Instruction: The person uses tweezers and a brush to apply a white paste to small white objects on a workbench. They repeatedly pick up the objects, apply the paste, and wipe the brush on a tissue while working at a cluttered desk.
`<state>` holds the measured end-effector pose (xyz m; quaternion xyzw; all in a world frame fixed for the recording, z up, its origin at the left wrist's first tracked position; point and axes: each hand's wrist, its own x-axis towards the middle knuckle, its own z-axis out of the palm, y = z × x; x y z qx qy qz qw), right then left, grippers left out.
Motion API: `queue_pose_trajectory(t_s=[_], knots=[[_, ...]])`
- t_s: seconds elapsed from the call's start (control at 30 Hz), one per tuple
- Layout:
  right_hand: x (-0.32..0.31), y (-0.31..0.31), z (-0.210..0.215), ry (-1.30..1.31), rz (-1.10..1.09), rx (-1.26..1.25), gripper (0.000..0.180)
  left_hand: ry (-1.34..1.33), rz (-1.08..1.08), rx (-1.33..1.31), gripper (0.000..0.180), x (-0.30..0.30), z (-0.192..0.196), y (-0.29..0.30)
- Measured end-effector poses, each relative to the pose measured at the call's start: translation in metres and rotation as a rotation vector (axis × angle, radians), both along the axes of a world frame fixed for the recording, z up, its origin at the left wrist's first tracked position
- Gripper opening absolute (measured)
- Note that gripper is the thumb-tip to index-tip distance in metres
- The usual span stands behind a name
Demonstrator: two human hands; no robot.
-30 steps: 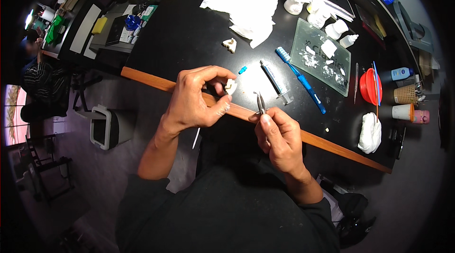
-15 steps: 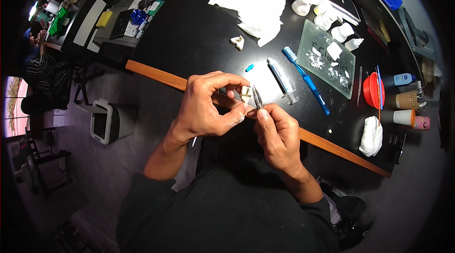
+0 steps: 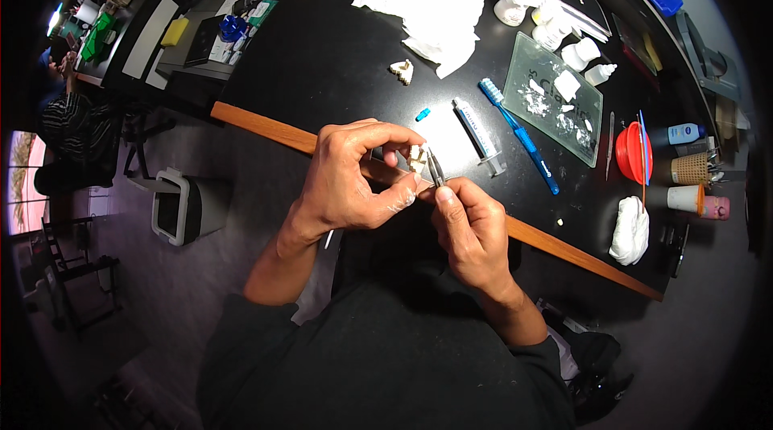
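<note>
While the left hand (image 3: 350, 180) curves into a half-open C, thumb and index fingertips pinching one cream-coloured, block-like dental model piece (image 3: 416, 159) near frame centre, the right hand (image 3: 469, 225) is closed around one slim grey metal pair of tweezers (image 3: 436, 171), tips up at the piece; contact can't be told. Just above: one small blue plastic cap (image 3: 423, 115), one translucent plastic syringe (image 3: 477, 136), one blue-handled toothbrush (image 3: 522, 141). One second cream model piece (image 3: 402, 71) lies farther up, below one crumpled white paper sheet (image 3: 439, 7). Upper right: one rectangular glass slab (image 3: 522, 68) bearing several white lumps (image 3: 566, 86), at least four white plastic bottles (image 3: 580, 53) by it. Right side: one round red bowl (image 3: 629, 153), one wadded white cloth (image 3: 629, 233), one tiny cream bit (image 3: 560, 222) near the wooden table edge (image 3: 580, 254).
</note>
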<state>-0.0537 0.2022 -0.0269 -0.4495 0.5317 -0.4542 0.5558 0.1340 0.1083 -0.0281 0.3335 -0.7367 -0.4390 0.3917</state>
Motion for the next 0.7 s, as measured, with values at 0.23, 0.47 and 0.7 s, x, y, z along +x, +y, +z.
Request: queue_pose_trajectory(t_s=[0.23,0.47,0.7], knots=[[-0.0006,0.0002,-0.0005,0.035,0.000,-0.013,0.023,0.033,0.051,0.006,0.034,-0.0028,-0.0004,0.0004],[-0.0013,0.0004,0.0003,0.042,-0.004,-0.006,0.023,0.055,0.048,0.017,0.034,-0.0026,0.0001,0.0006],[-0.0046,-0.0028,0.0088,0.124,0.016,-0.048,0.022,0.098,0.021,0.096,0.033,-0.0024,-0.0052,0.0075]])
